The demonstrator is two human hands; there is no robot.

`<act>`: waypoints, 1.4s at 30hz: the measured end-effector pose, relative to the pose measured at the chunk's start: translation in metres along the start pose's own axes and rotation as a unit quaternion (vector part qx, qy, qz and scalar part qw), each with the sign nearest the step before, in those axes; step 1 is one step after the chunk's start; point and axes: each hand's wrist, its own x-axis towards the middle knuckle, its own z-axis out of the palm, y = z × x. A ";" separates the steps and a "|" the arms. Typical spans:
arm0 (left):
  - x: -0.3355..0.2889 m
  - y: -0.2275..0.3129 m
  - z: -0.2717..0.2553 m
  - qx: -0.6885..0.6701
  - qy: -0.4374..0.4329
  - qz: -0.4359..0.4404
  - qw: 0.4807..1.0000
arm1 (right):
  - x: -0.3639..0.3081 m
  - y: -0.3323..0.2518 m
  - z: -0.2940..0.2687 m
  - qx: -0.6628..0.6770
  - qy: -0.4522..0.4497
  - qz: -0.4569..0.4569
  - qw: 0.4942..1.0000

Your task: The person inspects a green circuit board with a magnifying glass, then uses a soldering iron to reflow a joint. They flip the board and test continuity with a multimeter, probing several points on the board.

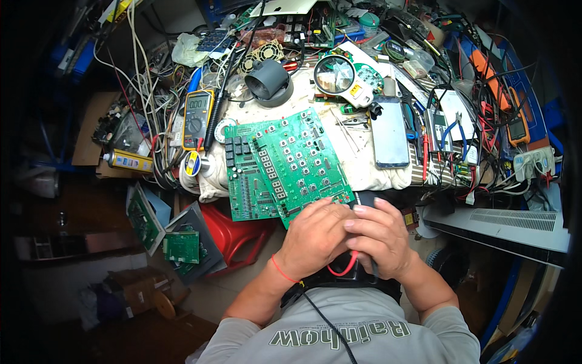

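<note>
My left hand (318, 236) is curled, its fingertips close against my right hand, over the near edge of a green circuit board. Whatever sits inside its fingers is hidden. My right hand (382, 239) is closed round a red lead (344, 272), which loops below both hands. A dark, slim piece (374, 267) shows under the right palm. The front green circuit board (297, 161) has rows of push buttons and a column of digit displays. It overlaps a second green board (245, 188) with black relays. Both boards reach past the table's near edge.
A yellow multimeter (197, 119) with its display lit lies left of the boards. To the right are a phone (390, 133), a magnifier (335, 74) and blue pliers (458, 130). A grey cylinder (265, 79) stands behind. A red stool (236, 233) is below left.
</note>
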 end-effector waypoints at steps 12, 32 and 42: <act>-0.064 -0.047 -0.031 0.117 0.129 -0.308 0.936 | -0.108 0.029 -0.057 -0.108 -0.287 0.316 0.898; -0.059 -0.058 -0.014 0.008 0.141 -0.404 0.904 | -0.035 0.036 0.035 0.153 -0.047 0.350 0.923; -0.054 -0.043 -0.015 0.007 0.203 -0.331 0.922 | -0.041 0.046 0.054 0.239 -0.031 0.457 0.856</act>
